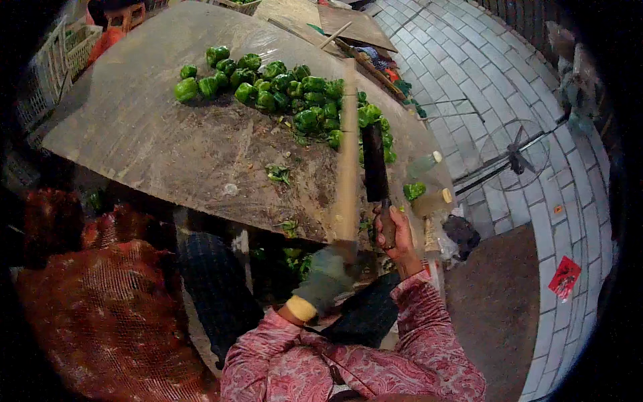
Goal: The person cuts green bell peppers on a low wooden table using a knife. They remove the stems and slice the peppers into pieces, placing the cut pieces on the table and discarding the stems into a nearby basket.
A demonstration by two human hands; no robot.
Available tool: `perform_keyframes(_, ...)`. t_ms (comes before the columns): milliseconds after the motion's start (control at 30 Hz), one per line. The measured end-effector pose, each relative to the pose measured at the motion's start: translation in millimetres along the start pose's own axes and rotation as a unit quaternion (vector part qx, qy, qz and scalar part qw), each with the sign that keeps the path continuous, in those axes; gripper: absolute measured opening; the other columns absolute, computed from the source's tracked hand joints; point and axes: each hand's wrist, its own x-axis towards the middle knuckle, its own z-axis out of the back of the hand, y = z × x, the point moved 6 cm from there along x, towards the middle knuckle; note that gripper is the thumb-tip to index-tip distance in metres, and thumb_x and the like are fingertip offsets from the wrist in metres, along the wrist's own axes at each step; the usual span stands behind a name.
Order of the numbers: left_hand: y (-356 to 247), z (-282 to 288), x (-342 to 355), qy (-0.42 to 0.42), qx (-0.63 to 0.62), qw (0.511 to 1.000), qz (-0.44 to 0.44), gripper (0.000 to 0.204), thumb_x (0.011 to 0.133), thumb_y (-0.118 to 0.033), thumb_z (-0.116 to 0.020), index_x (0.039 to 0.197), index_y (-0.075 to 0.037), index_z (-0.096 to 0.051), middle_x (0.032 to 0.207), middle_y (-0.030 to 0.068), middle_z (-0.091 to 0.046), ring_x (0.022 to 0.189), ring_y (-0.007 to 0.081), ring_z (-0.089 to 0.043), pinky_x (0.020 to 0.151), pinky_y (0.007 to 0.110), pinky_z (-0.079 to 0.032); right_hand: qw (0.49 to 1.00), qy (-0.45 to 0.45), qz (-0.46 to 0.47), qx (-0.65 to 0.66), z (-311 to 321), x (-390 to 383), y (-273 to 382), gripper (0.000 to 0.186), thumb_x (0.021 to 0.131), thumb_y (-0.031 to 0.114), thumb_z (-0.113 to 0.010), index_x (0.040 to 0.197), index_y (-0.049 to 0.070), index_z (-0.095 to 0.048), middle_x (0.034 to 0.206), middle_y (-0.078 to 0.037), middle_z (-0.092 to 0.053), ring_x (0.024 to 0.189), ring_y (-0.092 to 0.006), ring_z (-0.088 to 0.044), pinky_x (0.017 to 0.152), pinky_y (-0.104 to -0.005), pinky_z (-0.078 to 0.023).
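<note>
My left hand [321, 278], in a grey-green glove with a yellow cuff, is closed round the lower end of a pale wooden board-like stick [347, 161], blurred and held upward over the table. Just right of it, my bare right hand [396, 231] grips the handle of a dark cleaver [375, 161], blade pointing away from me. Beyond both lies a spread of green peppers [281, 90] on the worn, plastic-covered table [134, 107], with small green scraps [278, 173] nearer me and a lone pepper [414, 191] by the right edge.
Two bottles [424, 163] stand at the table's right. Red mesh sacks [94, 301] fill the lower left, crates [40, 80] the upper left. More peppers [293, 258] lie below the table edge. On the paved floor at right stands a fan [516, 154]; boards [358, 27] lie behind the table.
</note>
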Motion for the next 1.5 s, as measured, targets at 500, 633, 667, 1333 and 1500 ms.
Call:
perform_keyframes(500,116.6,23.7,-30.6,-0.035,-0.311,0.909,0.275,0.046,0.088,-0.027,-0.066,0.122,0.004,-0.058,0.103,0.0152,-0.066,0.093,0.0246,-0.063,0.081,0.038,-0.049,0.999,-0.043,0.016,0.007,130.4,-21.6,-52.4,0.024,0.096,0.032,-0.056,0.098,0.008,-0.059,0.066,-0.003,-0.059,0.044,-0.0127,-0.054,0.039,-0.0269,-0.042)
perform_keyframes(633,109.1,13.9,2.5,-0.009,-0.234,0.934,0.269,0.044,0.089,-0.024,-0.067,0.122,0.003,-0.058,0.107,0.0141,-0.066,0.097,0.0225,-0.062,0.085,0.036,-0.048,0.997,-0.053,0.011,-0.049,164.3,-2.8,-71.4,0.032,0.095,0.036,-0.059,0.103,0.005,-0.056,0.068,-0.002,-0.056,0.044,-0.0116,-0.054,0.040,-0.0267,-0.043)
perform_keyframes(667,105.6,10.9,8.6,0.001,-0.211,0.940,0.267,0.043,0.089,-0.023,-0.067,0.122,0.003,-0.058,0.108,0.0138,-0.066,0.098,0.0220,-0.061,0.086,0.036,-0.048,0.995,-0.056,0.012,-0.077,174.2,2.4,-75.2,0.033,0.094,0.037,-0.059,0.103,0.005,-0.056,0.067,-0.002,-0.056,0.044,-0.0117,-0.054,0.040,-0.0269,-0.043)
perform_keyframes(1333,201.8,-98.7,406.0,0.135,0.620,0.771,0.043,0.042,0.088,-0.039,-0.054,0.124,-0.017,-0.055,0.119,0.0178,-0.061,0.106,0.0381,-0.060,0.087,0.048,-0.050,0.991,-0.017,-0.096,0.096,214.6,37.6,-91.8,0.023,0.088,0.018,-0.065,0.102,0.004,-0.056,0.070,-0.002,-0.056,0.054,-0.0113,-0.055,0.049,-0.0262,-0.045)
perform_keyframes(1500,172.4,-135.3,419.2,0.160,0.607,0.769,0.122,0.032,0.083,-0.026,-0.063,0.110,-0.009,-0.067,0.111,0.0176,-0.065,0.103,0.0366,-0.062,0.086,0.043,-0.051,0.987,-0.003,-0.129,0.093,220.7,35.0,-96.5,0.025,0.085,0.018,-0.069,0.101,0.003,-0.056,0.074,-0.002,-0.057,0.055,-0.0102,-0.056,0.050,-0.0260,-0.048)
